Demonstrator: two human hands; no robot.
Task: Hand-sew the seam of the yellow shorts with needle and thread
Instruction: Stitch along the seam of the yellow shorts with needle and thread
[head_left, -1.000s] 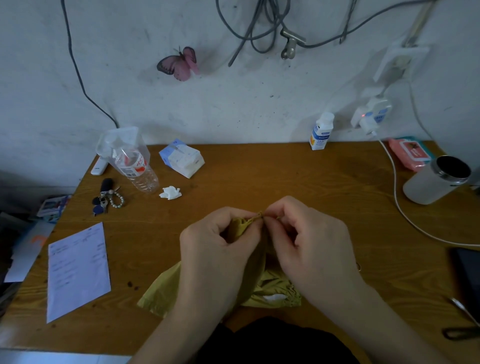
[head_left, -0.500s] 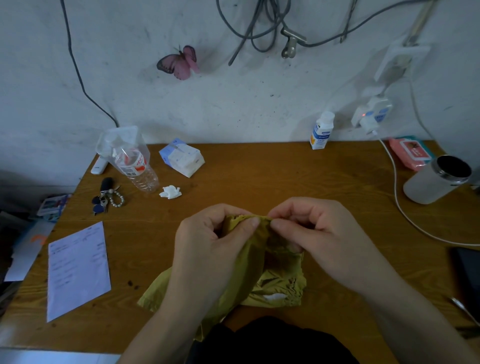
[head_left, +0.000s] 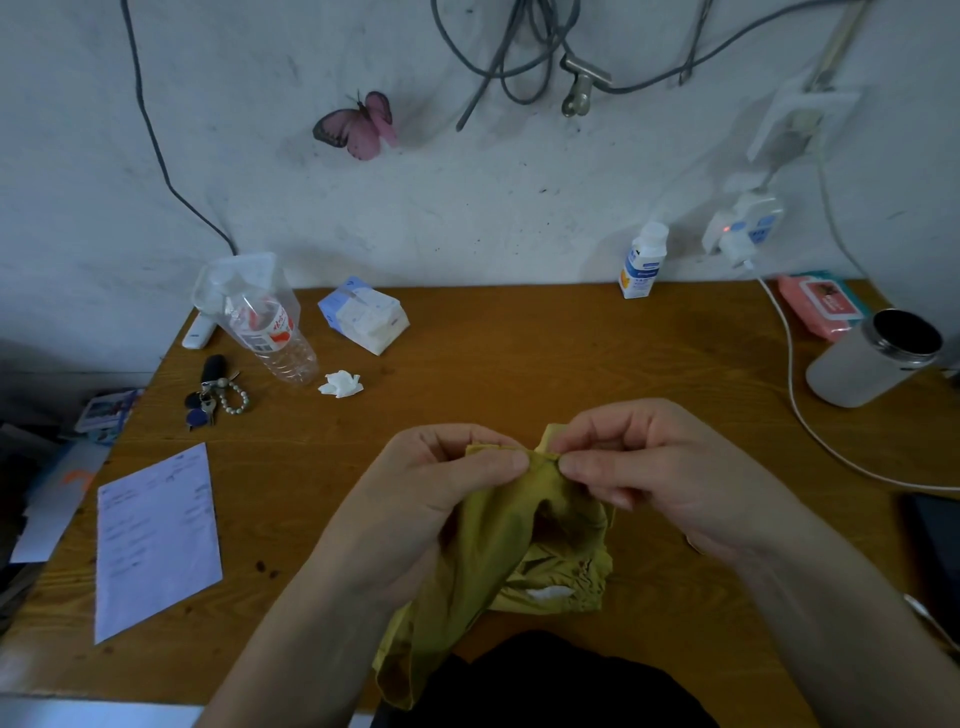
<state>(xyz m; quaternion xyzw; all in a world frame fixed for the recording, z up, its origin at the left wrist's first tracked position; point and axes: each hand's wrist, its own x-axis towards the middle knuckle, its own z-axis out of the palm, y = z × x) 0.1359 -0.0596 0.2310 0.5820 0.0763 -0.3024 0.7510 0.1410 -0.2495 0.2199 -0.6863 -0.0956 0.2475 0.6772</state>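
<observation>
While the lower folds of the yellow shorts (head_left: 467, 582) trail off the near edge of the desk (head_left: 545, 364) toward the lap, a person works a seam held up between 2 bare hands. The left hand (head_left: 441, 493) has its grip pressed together on a fold of the cloth, thumb flattened along the top edge to keep the seam taut. The right hand (head_left: 649, 467) pinches thumb and forefinger at that same edge, touching the fabric just beside the left thumb; a thin dark line shows there, probably the needle, though it is too small to be sure, and no thread can be made out. By the look of it, a stitch is being set or drawn through. The next move likely calls for a steady pull away from the seam while the left hand holds the fold firm. Farther back lie a crumpled tissue (head_left: 340, 384), keys (head_left: 213, 395) and a plastic water bottle (head_left: 270, 332).
</observation>
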